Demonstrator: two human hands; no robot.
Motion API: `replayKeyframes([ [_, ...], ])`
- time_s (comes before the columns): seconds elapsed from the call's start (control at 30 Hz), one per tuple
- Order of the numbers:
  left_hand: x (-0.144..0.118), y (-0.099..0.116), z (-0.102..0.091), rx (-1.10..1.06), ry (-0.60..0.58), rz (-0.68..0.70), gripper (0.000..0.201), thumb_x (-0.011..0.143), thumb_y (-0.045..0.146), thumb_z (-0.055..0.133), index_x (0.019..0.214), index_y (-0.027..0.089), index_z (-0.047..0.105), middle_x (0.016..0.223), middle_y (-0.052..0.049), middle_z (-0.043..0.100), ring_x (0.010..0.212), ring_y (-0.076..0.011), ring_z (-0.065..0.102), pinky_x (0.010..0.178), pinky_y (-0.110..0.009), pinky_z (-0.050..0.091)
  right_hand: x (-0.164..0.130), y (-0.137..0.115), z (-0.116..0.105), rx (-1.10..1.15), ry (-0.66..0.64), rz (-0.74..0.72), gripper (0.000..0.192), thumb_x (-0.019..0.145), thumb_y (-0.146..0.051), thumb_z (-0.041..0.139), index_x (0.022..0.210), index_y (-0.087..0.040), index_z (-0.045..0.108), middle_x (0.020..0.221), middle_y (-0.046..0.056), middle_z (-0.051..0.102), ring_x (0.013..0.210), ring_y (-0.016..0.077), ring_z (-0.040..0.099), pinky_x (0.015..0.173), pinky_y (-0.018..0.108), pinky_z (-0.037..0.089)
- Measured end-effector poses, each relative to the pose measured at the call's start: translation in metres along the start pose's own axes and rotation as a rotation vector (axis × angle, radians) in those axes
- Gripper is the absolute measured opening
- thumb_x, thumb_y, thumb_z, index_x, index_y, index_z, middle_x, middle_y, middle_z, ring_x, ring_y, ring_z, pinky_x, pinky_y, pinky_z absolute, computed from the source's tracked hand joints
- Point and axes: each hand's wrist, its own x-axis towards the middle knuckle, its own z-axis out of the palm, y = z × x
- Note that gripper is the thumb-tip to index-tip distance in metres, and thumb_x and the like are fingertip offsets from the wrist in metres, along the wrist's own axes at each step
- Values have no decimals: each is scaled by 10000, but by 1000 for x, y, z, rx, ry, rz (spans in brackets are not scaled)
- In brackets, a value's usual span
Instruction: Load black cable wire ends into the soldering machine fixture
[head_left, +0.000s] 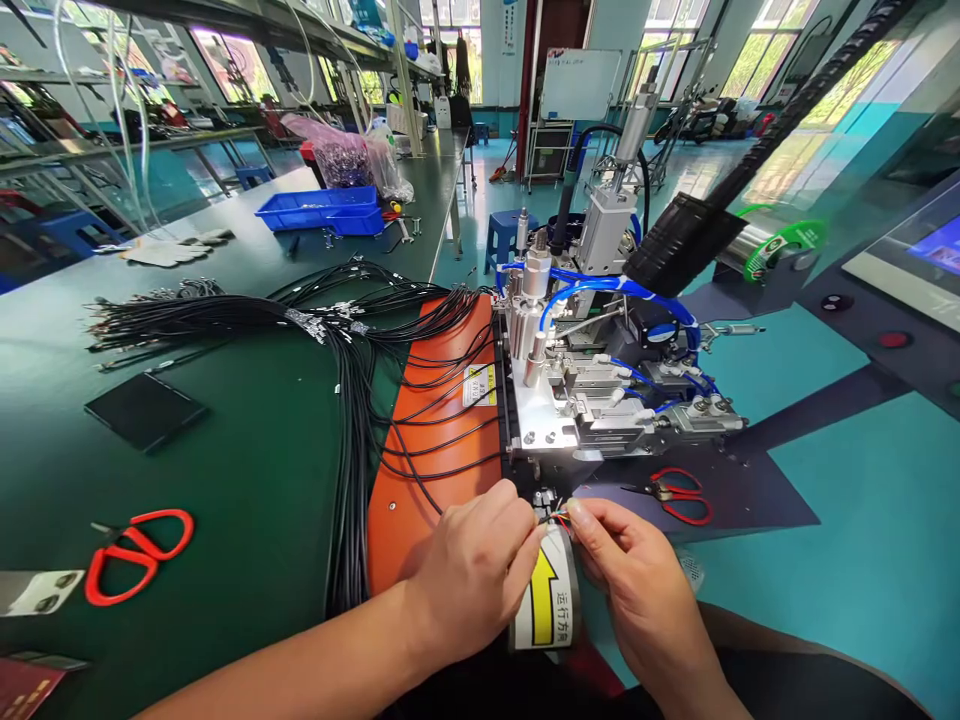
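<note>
1. Head view, hands: fingertips of both hands meet at the near edge of the machine (592,390). I see my left hand (472,570) and right hand (637,580) coming in from opposite sides, each pinched shut on the same thin bundle of coloured wire ends (559,516).

2. Head view, key relation: the wire ends lie between the two pinches, just near of a small dark slot (543,497) under the machine's front plate. Their long axis runs roughly left to right, across the slot's mouth. Both hands are about equally near; the slot lies just far of the fingertips.

3. Head view, pose: left forearm comes in low from the near left, hand knuckles-up, thumb and forefinger closed. Right wrist enters from the near right, fingers curled with the tips pointing left.

4. Head view, surroundings: a yellow arrow label (545,605) sits directly under the hands. An orange plate (420,470) lies left of the machine, crossed by black cables (352,420). Red scissors (135,555) rest on the green table (247,500) at near left; a second red pair (679,495) lies right of the hands.
</note>
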Motion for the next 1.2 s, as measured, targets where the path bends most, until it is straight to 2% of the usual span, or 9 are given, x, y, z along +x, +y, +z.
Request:
replayKeyframes([
  [0.13, 0, 0, 0, 11, 3, 8, 218, 995, 223, 445, 794, 184, 519, 783, -19, 497, 690, -156, 490, 609, -300, 355, -1, 0, 1, 11, 0, 37, 402, 871, -543, 657, 765, -157, 627, 639, -33, 366, 589, 92, 256, 503, 245, 211],
  [0.3, 1, -1, 0, 16, 2, 16, 215, 996, 225, 443, 797, 184, 513, 786, -22, 498, 692, -158, 482, 606, -298, 350, 0, -2, 3, 32, -5, 53, 413, 853, -542, 677, 728, -159, 585, 635, -41, 338, 590, 93, 247, 507, 244, 210],
  [0.5, 1, 1, 0, 24, 3, 9, 233, 994, 220, 438, 778, 180, 516, 778, -24, 500, 678, -155, 482, 599, -293, 358, 0, -3, 3, 23, -54, 23, 363, 858, -517, 681, 837, -155, 659, 666, -21, 459, 591, 91, 335, 520, 222, 284],
  [0.63, 2, 1, -2, 33, -6, -11, 232, 998, 236, 450, 820, 175, 586, 783, -28, 517, 685, -165, 500, 602, -298, 381, 3, 1, 2, -35, -66, 0, 367, 883, -528, 643, 866, -162, 671, 719, 6, 541, 635, 118, 427, 560, 231, 366],
  [0.83, 5, -4, -7, -82, -11, -8, 193, 983, 180, 487, 1105, 181, 636, 894, -44, 579, 799, -182, 540, 713, -306, 469, 17, 2, 2, -171, 0, -113, 378, 909, -539, 595, 959, -173, 676, 809, 34, 628, 744, 164, 530, 669, 260, 443],
  [0.97, 7, -9, -9, -100, 15, -7, 256, 975, 127, 470, 1156, 205, 634, 934, -51, 596, 849, -192, 540, 738, -312, 475, 23, 4, 4, -211, 47, -137, 389, 902, -552, 591, 910, -170, 668, 796, 44, 643, 733, 174, 557, 658, 263, 449],
  [1.2, 8, -10, -10, -64, -14, -47, 181, 978, 203, 517, 1120, 193, 629, 887, -41, 628, 822, -205, 548, 749, -350, 465, 24, 8, 7, -264, 69, -151, 391, 902, -563, 573, 865, -182, 651, 747, 27, 613, 668, 158, 518, 607, 256, 425],
])
